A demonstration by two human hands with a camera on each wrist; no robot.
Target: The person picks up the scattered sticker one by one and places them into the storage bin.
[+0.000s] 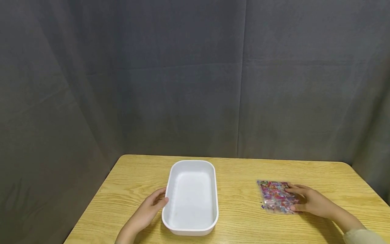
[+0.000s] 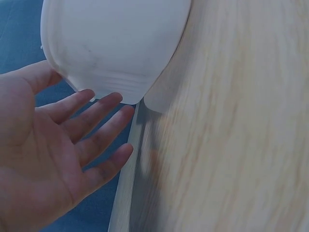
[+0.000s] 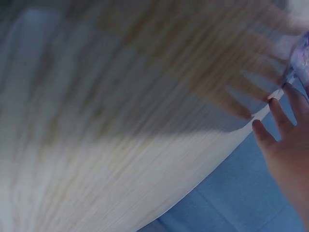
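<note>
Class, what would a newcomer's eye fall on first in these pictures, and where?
The white tray stands out first, left of centre on the wooden table, with the left hand at its left side. Next comes the colourful packet to the right, the right hand at its right edge.

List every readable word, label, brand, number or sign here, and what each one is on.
None can be read with certainty.
Colourful packet: marks resembling lettering along its top edge and lower part, too small and blurred to quote.
White tray: no text shows on it.
</note>
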